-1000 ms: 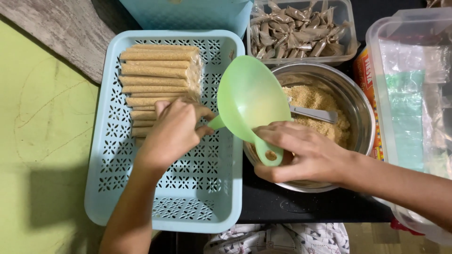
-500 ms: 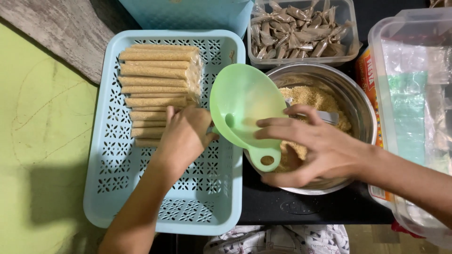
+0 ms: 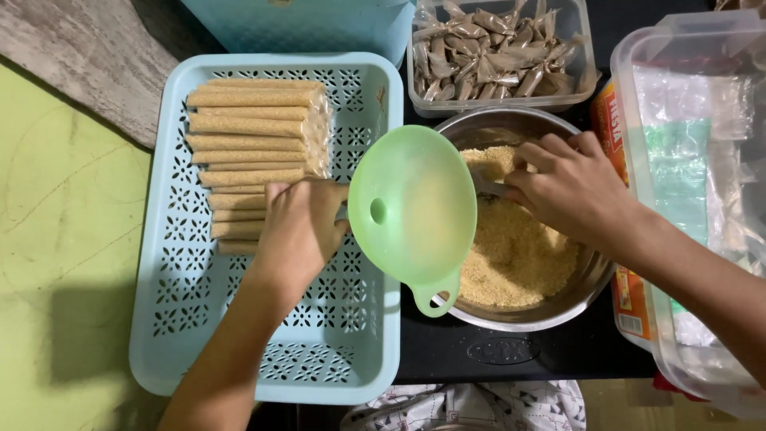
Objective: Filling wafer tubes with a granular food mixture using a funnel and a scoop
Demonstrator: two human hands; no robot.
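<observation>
Funnel (image 3: 412, 209): gripped by left hand (image 3: 299, 231); right hand (image 3: 570, 185) at 3 o'clock grasps spoon (image 3: 483, 185) in crumb bowl (image 3: 594, 275); filling step, next likely a scoop.

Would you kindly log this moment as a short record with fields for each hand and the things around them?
left hand: grips the spout of a green funnel, tilted over the edge of the bowl
right hand: in the steel bowl, on a spoon handle
bowl contents: tan crumbs
light blue basket: holds a stack of filled tan tubes
behind bowl: clear tub of wrapped pieces
</observation>
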